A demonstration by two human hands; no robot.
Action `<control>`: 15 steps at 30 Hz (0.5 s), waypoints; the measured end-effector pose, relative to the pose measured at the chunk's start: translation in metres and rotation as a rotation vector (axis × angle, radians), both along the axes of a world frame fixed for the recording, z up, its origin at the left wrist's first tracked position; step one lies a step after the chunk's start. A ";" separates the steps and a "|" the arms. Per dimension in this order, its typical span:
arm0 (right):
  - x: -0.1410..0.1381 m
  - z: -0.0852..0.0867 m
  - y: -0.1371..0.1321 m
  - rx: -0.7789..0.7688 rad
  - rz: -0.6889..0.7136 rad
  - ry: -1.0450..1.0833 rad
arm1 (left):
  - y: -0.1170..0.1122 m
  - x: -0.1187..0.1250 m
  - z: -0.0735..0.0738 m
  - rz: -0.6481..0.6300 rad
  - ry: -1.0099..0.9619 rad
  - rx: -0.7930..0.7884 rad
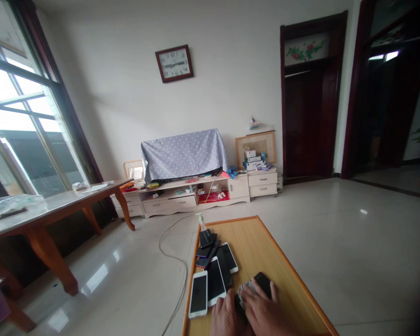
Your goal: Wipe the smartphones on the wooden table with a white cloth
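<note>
A black smartphone (263, 281) lies on the wooden table, partly covered by my hands. My left hand (225, 317) has its fingers curled against the phone's near left side. My right hand (262, 308) presses a light grey cloth (247, 285) onto the phone's face, fingers bent over it. To the left of my hands rest several other phones: a white one (198, 295) at the front, another white one (215, 282) beside it, and a third white one (230, 257) behind. Darker phones (206, 239) overlap in a pile at the far left corner.
A pump bottle (201, 221) stands at the far left corner of the wooden table (247, 233). A cable (185, 280) runs over the floor along its left side. Farther off are a long table (56, 210) and a low white cabinet (171, 204) with a cloth-covered object on top.
</note>
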State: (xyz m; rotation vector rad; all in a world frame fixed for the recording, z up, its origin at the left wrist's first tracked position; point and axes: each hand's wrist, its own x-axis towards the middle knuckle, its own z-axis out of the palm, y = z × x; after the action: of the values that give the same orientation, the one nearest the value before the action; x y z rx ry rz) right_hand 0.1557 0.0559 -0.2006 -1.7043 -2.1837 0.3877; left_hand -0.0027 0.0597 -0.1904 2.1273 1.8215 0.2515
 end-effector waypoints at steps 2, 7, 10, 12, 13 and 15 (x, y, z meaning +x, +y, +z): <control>0.010 0.000 0.008 0.027 -0.160 -0.025 | -0.001 0.001 0.002 -0.012 -0.007 0.012; -0.002 0.000 0.005 -0.021 -0.062 0.001 | -0.001 0.001 0.007 -0.015 -0.030 0.000; -0.015 0.001 0.000 -0.036 0.087 0.050 | 0.000 0.000 0.009 -0.026 -0.008 -0.019; -0.011 0.001 0.003 -0.004 0.048 0.039 | 0.000 0.001 0.010 -0.046 -0.004 -0.015; -0.005 0.000 0.007 0.008 -0.011 0.019 | -0.001 0.001 0.010 -0.048 -0.006 -0.012; 0.013 -0.002 0.016 0.014 -0.164 -0.040 | -0.002 0.002 0.012 -0.043 -0.009 -0.007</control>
State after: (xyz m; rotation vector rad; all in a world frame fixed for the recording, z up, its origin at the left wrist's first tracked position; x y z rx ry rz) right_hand 0.1691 0.0724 -0.2023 -1.8819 -2.0494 0.2970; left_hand -0.0004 0.0574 -0.1786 2.1546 1.7674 0.2441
